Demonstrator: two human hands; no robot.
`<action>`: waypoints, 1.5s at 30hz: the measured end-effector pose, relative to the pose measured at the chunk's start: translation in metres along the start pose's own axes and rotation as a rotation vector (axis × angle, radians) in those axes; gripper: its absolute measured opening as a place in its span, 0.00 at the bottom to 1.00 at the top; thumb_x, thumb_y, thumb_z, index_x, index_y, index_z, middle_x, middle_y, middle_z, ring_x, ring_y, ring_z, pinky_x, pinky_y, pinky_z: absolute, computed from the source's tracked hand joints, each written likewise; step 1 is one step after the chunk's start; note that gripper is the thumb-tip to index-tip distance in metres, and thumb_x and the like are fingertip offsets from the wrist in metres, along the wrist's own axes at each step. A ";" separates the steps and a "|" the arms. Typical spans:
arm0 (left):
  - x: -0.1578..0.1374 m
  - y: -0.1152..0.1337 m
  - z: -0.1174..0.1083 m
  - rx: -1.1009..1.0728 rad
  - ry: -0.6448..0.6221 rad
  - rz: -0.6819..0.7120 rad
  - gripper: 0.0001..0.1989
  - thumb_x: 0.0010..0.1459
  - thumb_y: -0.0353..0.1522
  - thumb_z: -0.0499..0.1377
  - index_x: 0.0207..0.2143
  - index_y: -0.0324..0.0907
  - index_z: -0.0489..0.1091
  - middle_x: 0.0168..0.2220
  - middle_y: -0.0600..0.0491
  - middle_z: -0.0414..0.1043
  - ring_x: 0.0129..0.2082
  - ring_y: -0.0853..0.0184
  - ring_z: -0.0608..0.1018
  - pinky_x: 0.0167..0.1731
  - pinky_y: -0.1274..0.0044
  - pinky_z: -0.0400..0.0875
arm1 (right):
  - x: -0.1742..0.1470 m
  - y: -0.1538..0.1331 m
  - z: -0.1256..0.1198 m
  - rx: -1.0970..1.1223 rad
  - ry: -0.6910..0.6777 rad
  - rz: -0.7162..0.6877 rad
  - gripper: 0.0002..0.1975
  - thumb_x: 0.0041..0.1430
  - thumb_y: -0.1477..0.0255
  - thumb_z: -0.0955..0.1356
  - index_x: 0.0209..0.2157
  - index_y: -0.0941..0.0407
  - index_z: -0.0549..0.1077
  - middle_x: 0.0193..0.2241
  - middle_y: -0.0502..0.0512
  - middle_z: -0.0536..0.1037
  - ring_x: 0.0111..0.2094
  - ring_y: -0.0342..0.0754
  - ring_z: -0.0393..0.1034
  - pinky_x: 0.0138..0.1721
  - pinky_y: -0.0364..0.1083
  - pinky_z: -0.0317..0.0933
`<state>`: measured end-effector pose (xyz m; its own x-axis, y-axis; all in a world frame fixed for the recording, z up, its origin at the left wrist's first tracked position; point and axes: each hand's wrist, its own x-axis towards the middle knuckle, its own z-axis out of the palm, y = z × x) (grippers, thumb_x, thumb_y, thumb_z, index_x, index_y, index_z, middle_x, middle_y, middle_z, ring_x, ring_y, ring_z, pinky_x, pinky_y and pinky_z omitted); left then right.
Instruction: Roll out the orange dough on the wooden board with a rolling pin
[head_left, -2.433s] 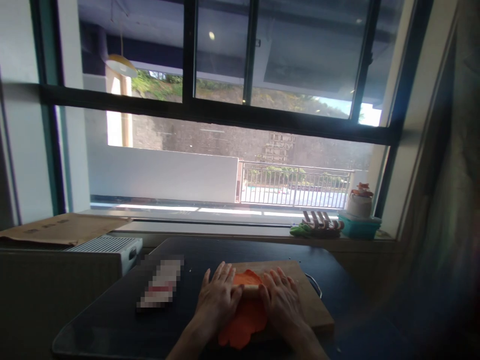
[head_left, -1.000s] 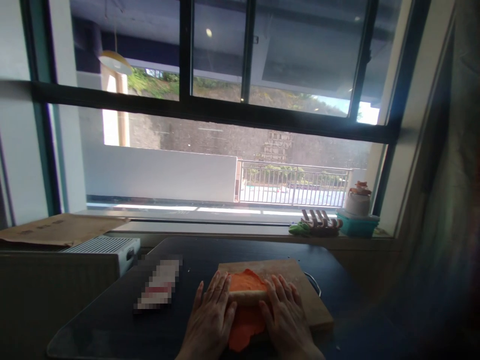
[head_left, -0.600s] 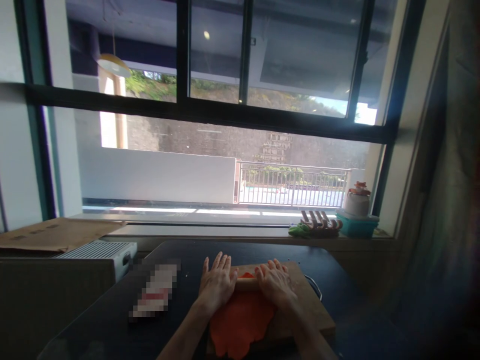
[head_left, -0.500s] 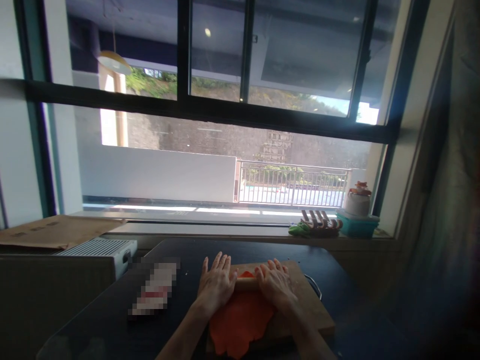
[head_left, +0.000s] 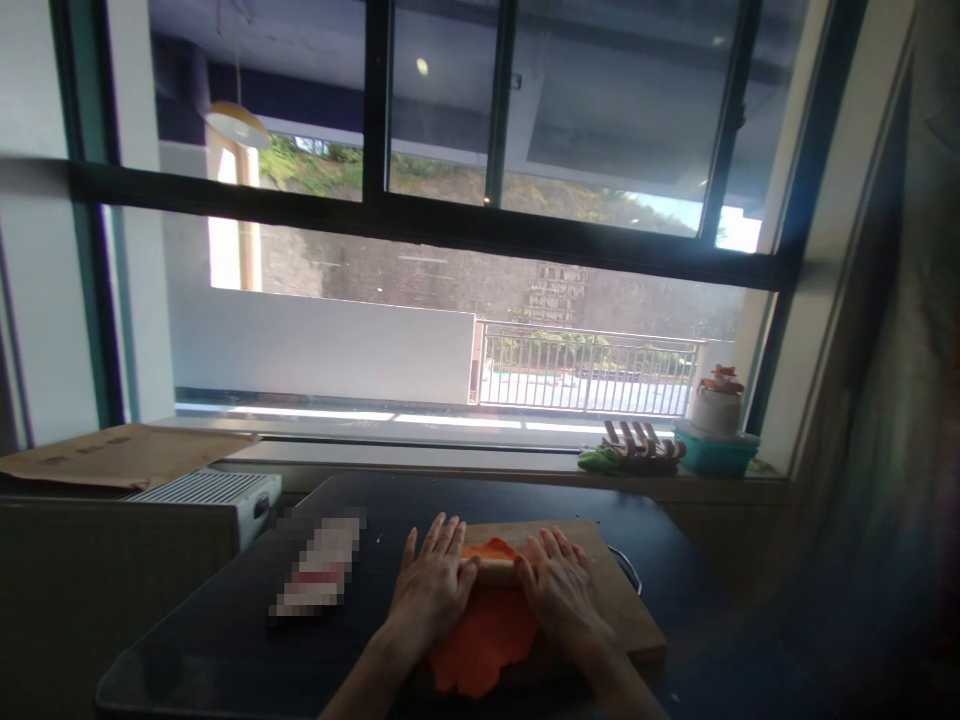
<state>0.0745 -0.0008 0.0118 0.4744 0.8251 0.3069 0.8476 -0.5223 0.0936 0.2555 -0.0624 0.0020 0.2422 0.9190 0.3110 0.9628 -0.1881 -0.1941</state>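
Observation:
A wooden rolling pin [head_left: 496, 573] lies crosswise on a sheet of orange dough [head_left: 484, 640] on a wooden cutting board [head_left: 626, 625]. My left hand [head_left: 433, 580] rests flat over the pin's left end, its fingers stretched forward and its thumb along the pin. Over the right end lies my right hand [head_left: 561, 580], also with fingers extended. Both palms hide the pin's ends. A strip of dough shows beyond the pin, and a wider, uneven part spreads on the near side between my wrists.
The board sits on a dark table [head_left: 225, 640], with a metal handle [head_left: 627, 570] at its right. A pixelated item [head_left: 319, 570] lies left. On the windowsill are a dark ribbed object [head_left: 637, 448] and a teal box [head_left: 716, 450]. Brown paper [head_left: 120, 455] lies far left.
More dough shows beyond the rolling pin than before, and the dough's near edge sits farther from me. My hands have shifted slightly; the view has moved a little too.

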 end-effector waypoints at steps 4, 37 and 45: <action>0.038 0.000 0.000 0.027 0.012 -0.036 0.29 0.64 0.40 0.37 0.61 0.34 0.58 0.63 0.45 0.57 0.65 0.58 0.54 0.62 0.55 0.43 | 0.043 0.000 -0.005 -0.005 -0.087 0.023 0.26 0.66 0.59 0.51 0.50 0.53 0.72 0.57 0.61 0.66 0.61 0.58 0.52 0.58 0.59 0.46; -0.043 -0.011 0.006 -0.071 0.104 0.215 0.23 0.62 0.35 0.49 0.60 0.55 0.59 0.63 0.51 0.56 0.63 0.57 0.60 0.60 0.56 0.55 | 0.047 0.017 -0.033 0.112 -0.295 -0.189 0.11 0.49 0.75 0.64 0.30 0.54 0.79 0.29 0.51 0.80 0.30 0.43 0.70 0.29 0.40 0.52; -0.044 -0.017 0.018 -0.044 0.185 0.265 0.24 0.61 0.36 0.51 0.60 0.54 0.59 0.62 0.53 0.59 0.62 0.57 0.62 0.61 0.58 0.54 | 0.054 0.009 -0.038 0.041 -0.359 -0.271 0.12 0.48 0.75 0.65 0.30 0.53 0.81 0.29 0.52 0.80 0.30 0.45 0.71 0.29 0.41 0.54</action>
<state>0.0437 -0.0241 -0.0205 0.6228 0.6079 0.4926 0.6874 -0.7258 0.0267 0.2820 -0.0281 0.0523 -0.0817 0.9965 0.0151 0.9784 0.0831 -0.1892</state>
